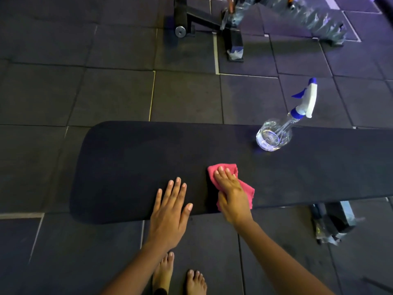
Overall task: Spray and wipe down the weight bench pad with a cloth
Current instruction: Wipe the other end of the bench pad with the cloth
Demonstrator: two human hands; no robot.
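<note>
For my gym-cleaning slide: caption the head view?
Right hand presses pink cloth on bench pad; left hand flat; spray bottle stands by.

I am seeing the bench pad (148,167) showing a dark, matt, finely grained covering with no shine, while the pink cloth (247,191) under my right hand (232,196) is looking soft, fuzzy and crumpled. The spray bottle (274,135) is showing clear, glossy plastic with clear liquid inside, and its white and blue trigger head (309,99) is looking like smooth plastic. The floor tiles (106,92) are looking like dull, slightly rough rubber, and the frame (212,24) behind is showing black painted metal, partly wrapped in shiny clear plastic film.
</note>
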